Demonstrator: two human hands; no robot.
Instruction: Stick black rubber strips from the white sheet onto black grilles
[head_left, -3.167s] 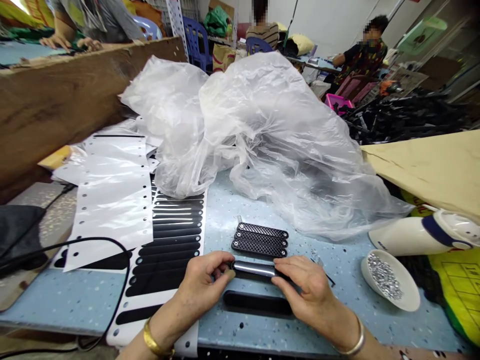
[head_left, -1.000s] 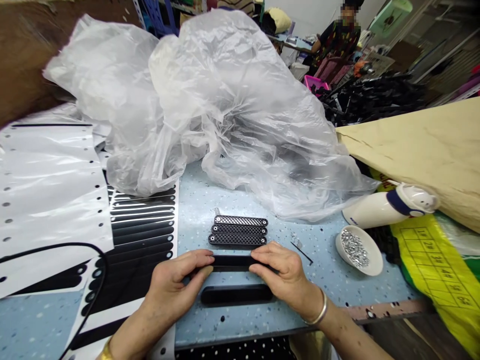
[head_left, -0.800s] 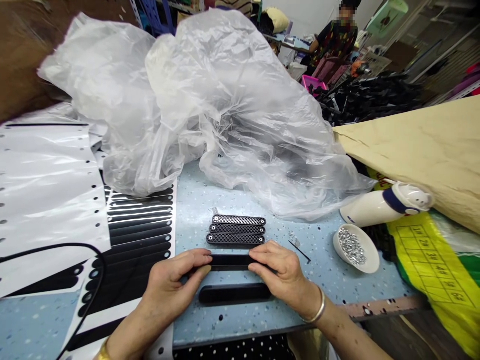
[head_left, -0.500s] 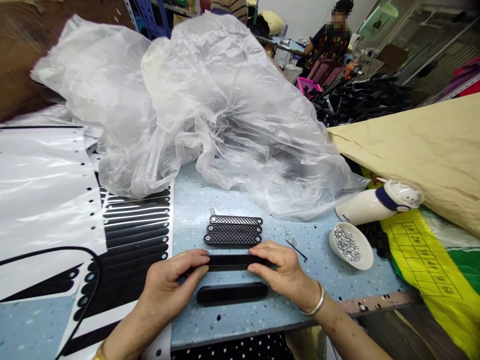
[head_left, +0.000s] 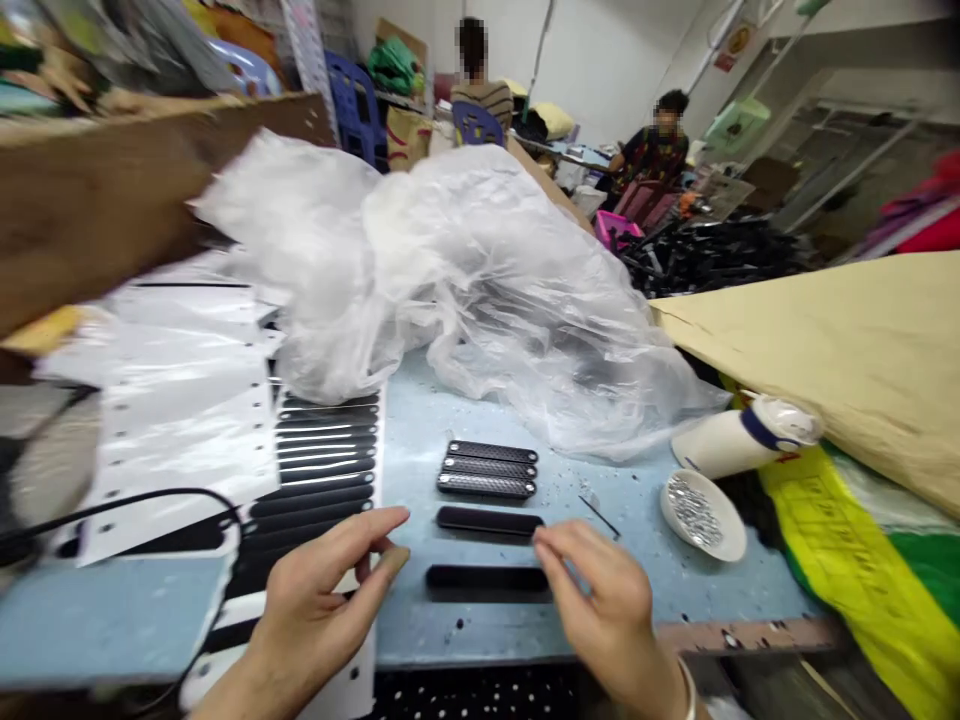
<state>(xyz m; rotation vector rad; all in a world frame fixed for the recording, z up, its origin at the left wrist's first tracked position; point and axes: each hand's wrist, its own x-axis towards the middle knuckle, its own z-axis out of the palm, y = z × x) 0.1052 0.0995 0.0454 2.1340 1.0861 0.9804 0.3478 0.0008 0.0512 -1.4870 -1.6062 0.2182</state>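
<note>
While left hand point(head_left: 326, 590) hovers | farther black strip point(head_left: 487, 521) beside right hand point(head_left: 607, 610)

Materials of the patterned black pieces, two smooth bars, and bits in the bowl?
Patterned black pieces: probably molded plastic, semi-matte, given the fine, regular texture.
Farther smooth bar and nearer smooth bar: likely plastic, satin, from their even black surface; coated metal possible.
Bits: bright silvery glints suggest shiny metal; metallized plastic possible.

We count three textured black bars point(head_left: 487, 471), two smooth black strips point(head_left: 486, 583), one white bowl point(head_left: 735, 525), one flask point(head_left: 720, 443), one thin rod point(head_left: 598, 517).
</note>
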